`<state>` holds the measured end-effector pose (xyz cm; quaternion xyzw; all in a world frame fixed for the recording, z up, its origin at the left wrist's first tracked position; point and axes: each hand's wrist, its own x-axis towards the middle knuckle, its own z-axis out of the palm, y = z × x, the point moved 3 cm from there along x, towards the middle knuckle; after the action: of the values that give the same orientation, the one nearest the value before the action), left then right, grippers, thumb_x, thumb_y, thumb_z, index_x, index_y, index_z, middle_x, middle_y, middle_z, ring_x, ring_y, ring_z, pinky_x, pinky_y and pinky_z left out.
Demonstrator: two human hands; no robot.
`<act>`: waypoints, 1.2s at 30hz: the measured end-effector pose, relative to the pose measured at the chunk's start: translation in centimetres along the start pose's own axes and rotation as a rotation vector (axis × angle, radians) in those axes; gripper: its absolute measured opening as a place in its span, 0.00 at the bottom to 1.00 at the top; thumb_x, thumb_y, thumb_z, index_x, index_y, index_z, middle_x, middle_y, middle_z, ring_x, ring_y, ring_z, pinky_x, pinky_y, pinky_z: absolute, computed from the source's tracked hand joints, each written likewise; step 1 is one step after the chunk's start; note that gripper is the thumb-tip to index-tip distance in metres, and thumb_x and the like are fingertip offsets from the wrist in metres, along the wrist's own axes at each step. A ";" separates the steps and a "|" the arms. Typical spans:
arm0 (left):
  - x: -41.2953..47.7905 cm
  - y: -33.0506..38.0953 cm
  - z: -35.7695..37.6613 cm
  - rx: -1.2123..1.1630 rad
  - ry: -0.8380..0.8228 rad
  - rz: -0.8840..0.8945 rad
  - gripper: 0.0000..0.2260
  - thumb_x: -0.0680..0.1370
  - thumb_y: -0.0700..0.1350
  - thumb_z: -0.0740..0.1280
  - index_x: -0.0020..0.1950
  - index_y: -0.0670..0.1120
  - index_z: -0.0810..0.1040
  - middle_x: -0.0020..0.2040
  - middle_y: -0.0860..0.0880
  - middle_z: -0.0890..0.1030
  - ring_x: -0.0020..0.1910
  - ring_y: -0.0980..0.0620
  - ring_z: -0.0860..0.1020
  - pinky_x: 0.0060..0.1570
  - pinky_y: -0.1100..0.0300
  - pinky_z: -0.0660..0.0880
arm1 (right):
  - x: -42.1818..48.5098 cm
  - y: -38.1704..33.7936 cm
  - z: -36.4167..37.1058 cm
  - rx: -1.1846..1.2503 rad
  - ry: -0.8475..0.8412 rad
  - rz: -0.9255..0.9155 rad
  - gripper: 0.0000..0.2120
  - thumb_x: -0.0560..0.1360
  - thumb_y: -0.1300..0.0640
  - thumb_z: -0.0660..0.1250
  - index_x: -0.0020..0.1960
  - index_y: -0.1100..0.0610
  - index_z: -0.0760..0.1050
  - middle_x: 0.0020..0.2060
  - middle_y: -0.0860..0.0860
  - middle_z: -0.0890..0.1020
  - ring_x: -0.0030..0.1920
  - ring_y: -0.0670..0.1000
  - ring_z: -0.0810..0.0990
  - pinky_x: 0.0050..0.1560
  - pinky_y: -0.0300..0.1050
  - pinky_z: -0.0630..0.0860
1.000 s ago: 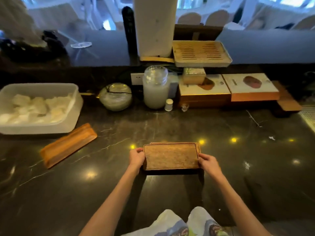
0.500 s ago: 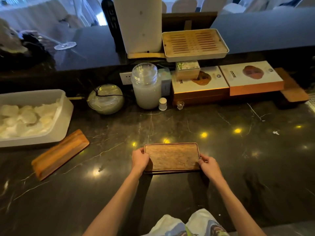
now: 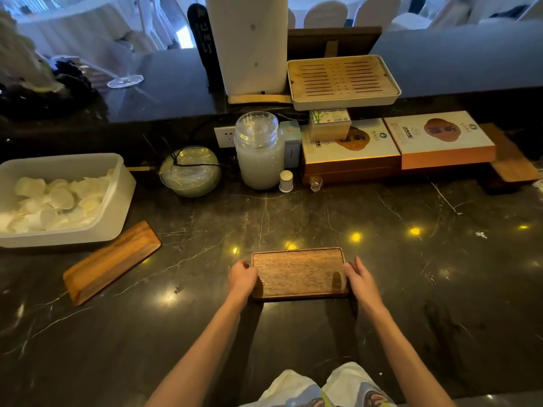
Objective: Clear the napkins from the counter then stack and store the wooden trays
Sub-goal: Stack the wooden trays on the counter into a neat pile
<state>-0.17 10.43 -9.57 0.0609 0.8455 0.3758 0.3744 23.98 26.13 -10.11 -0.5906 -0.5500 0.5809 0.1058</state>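
Dim interior; bright blue-white daylight along top edge. Yellow ceiling-light glare spots on glossy tabletop. Forearm shadows fall below. Wide-angle bowing at edges; slightly soft.

Head view, steeply down over counter

The counter is seen as dark, glossy veined stone. Matt, grained wood is shown by both wooden trays. The bin appears as frosted plastic, the jar as clear glass.
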 end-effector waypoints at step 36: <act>0.0 -2.5 -7.0 -0.056 -0.206 -0.030 0.24 0.76 0.36 0.60 0.72 0.41 0.66 0.66 0.38 0.75 0.59 0.43 0.76 0.60 0.49 0.74 | -2.9 -5.3 5.8 -0.379 0.017 -0.190 0.26 0.79 0.46 0.60 0.75 0.49 0.62 0.71 0.53 0.70 0.70 0.54 0.69 0.69 0.53 0.67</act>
<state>-4.48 4.53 -8.25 0.0762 0.7925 0.3856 0.4664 17.31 22.86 -6.12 -0.5503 -0.7019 0.4493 0.0519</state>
